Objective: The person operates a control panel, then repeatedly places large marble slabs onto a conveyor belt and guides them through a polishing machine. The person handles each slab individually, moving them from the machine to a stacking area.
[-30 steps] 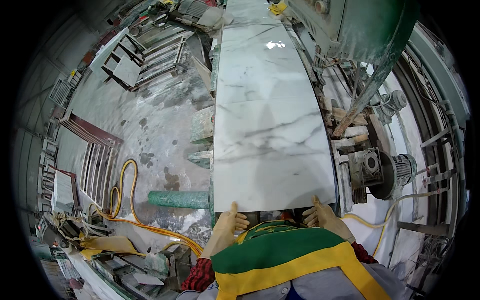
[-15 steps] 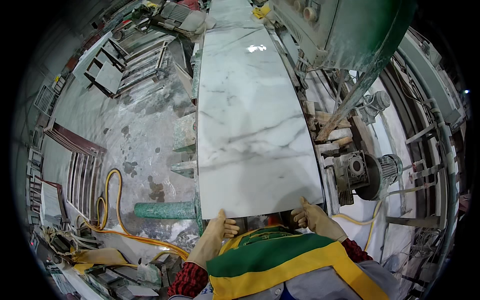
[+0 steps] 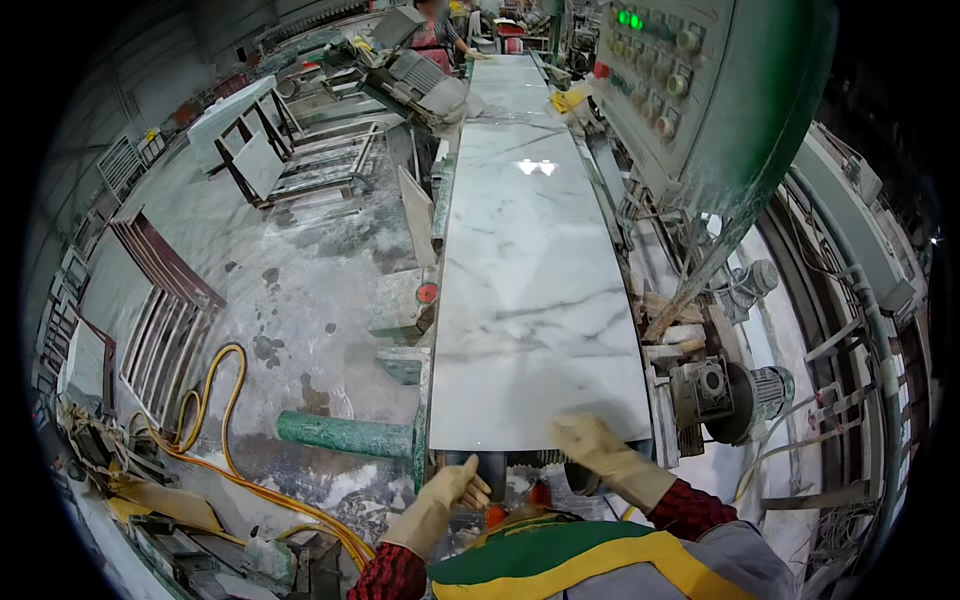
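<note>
Marble slab: white w/ grey veins, polished, lies flat on the machine bed (image 3: pixel 548 300); near edge sits just ahead of both hands, far end runs off toward the top of view
Long axis: straight away from the person, near to far, roughly centred between the two hands
Right hand: gloved (image 3: pixel 590 445), resting on the slab's near right corner area, fingers spread flat over the edge, not curled round it; palm-down contact, no grip
Left hand: gloved (image 3: pixel 455 488), just below the near edge, apart from the slab; fingers loosely curled, holding nothing I can make out
Nearer hand: right, already touching; left is short of the edge & lower
Sleeves/vest: red plaid cuffs, green-yellow hi-vis vest (image 3: pixel 590 565) at bottom of frame
Under the edge: dark roller (image 3: pixel 490 468) & machine parts below the slab end, partly hidden
Right side: grey motor (image 3: pixel 755 390) w/ wet, dusty pipes & cables, close beside the bed
Left side: green pipe (image 3: pixel 345 435) lying on the floor next to the bed, yellow hose (image 3: pixel 215 400) looping further left
Floor: concrete, wet, caked w/ white slurry (image 3: pixel 290 290)
Further off: metal racks w/ leaning slabs (image 3: pixel 265 160) at left, well apart
Control panel: grey box w/ knobs & green lamps (image 3: pixel 660 70) up right, above the bed
Far end: another person (image 3: pixel 435 30) at the line's far end, small, detail unclear
</note>
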Tool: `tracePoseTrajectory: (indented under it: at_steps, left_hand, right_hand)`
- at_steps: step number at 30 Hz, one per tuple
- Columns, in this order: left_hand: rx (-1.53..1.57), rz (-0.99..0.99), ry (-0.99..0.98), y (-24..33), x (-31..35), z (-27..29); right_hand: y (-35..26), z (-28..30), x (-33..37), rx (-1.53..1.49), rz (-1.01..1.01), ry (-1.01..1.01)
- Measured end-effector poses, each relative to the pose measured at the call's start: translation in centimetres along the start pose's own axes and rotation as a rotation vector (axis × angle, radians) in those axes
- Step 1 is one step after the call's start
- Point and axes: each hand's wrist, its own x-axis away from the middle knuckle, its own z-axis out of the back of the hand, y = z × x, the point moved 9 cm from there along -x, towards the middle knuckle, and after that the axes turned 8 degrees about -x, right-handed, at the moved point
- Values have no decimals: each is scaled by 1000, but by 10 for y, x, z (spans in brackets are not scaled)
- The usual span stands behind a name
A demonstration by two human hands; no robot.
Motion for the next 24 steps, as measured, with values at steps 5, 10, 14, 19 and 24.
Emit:
tracePoseTrajectory:
  at_steps: [5, 10, 14, 19, 24]
  left_hand:
    - [-1, 127, -157, -81, 2, -37]
    - [140, 166, 10, -130, 25, -33]
    - [279, 48, 106, -159, 55, -49]
    - [437, -54, 389, -206, 102, -65]
    - [487, 61, 561, -277, 172, -108]
  right_hand:
    - [-69, -97, -41, 427, 543, -169]
    - [-37, -114, -35, 512, 597, -154]
    - [-22, -116, -44, 526, 516, -237]
    - [-9, -114, -43, 571, 686, -74]
    - [40, -101, -48, 784, 452, -265]
